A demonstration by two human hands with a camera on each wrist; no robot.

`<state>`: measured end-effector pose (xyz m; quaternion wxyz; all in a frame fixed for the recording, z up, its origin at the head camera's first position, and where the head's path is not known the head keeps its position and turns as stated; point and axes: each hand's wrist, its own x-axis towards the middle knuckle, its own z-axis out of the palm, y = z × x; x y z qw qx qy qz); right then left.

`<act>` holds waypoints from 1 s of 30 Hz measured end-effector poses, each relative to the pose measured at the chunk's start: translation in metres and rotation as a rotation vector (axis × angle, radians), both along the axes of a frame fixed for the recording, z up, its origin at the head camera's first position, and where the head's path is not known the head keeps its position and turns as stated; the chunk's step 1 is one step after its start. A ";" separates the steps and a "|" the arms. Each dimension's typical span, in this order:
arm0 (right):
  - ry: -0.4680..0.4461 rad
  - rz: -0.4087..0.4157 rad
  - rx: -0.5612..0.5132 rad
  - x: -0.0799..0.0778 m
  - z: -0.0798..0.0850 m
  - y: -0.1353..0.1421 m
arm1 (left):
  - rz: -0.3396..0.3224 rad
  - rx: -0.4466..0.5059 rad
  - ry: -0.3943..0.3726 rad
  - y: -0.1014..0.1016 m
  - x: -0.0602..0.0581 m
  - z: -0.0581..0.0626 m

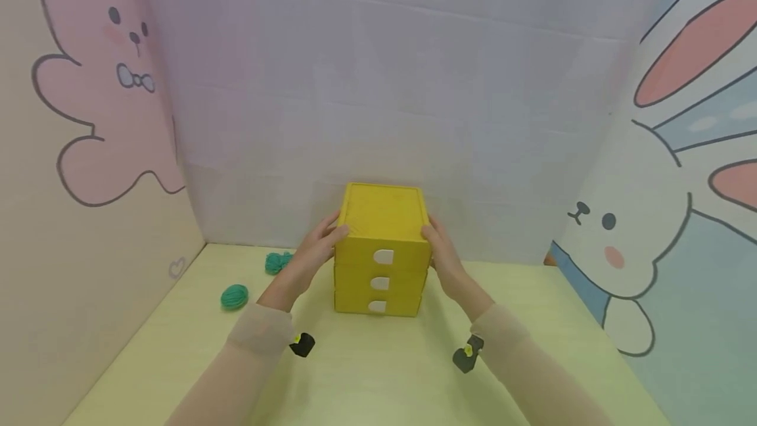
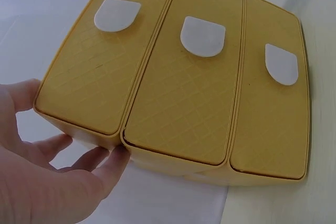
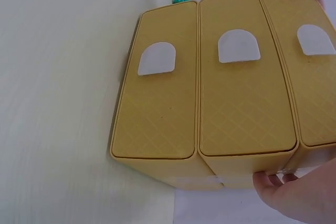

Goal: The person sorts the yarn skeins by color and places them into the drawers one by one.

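Note:
A yellow three-drawer box [image 1: 384,212] stands near the back wall, its drawers stacked and closed. Each drawer front carries a white rounded tab [image 1: 383,256]. My left hand [image 1: 310,255] grips the box's left side, thumb at the upper front edge and fingers along the side wall, as the left wrist view shows at the hand [image 2: 52,177]. On the opposite side my right hand [image 1: 446,256] holds the box, with its thumb near the top edge. In the right wrist view, part of that hand [image 3: 304,192] runs past the lower right border.
Left of the box lie a green yarn ball [image 1: 234,296] and, farther back, another green yarn bundle [image 1: 276,262], partly behind my left arm. A pale yellow table [image 1: 367,373] meets the white back wall [image 1: 390,97]. Printed side walls flank it.

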<state>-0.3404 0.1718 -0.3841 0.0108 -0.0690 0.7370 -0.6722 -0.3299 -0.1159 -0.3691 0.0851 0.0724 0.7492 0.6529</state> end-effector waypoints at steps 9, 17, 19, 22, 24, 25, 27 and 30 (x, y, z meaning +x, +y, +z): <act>0.001 0.014 0.006 -0.004 -0.003 0.002 | -0.010 0.014 0.063 -0.016 0.012 -0.005; -0.001 0.004 -0.011 -0.004 -0.004 0.001 | 0.070 -0.007 0.036 -0.036 0.037 -0.025; 0.002 0.007 -0.010 -0.004 -0.003 0.001 | 0.080 -0.004 0.021 -0.038 0.041 -0.032; 0.008 0.011 -0.008 -0.004 -0.003 0.002 | 0.076 -0.006 -0.026 -0.039 0.045 -0.043; 0.012 0.012 -0.005 -0.004 -0.003 0.002 | 0.072 -0.007 -0.060 -0.038 0.048 -0.051; 0.013 0.012 -0.005 -0.003 -0.003 0.002 | 0.069 -0.006 -0.075 -0.037 0.050 -0.055; 0.013 0.012 -0.006 -0.003 -0.004 0.002 | 0.058 -0.008 -0.107 -0.034 0.053 -0.063; 0.011 0.015 -0.011 -0.003 -0.005 0.002 | 0.049 -0.015 -0.146 -0.028 0.056 -0.073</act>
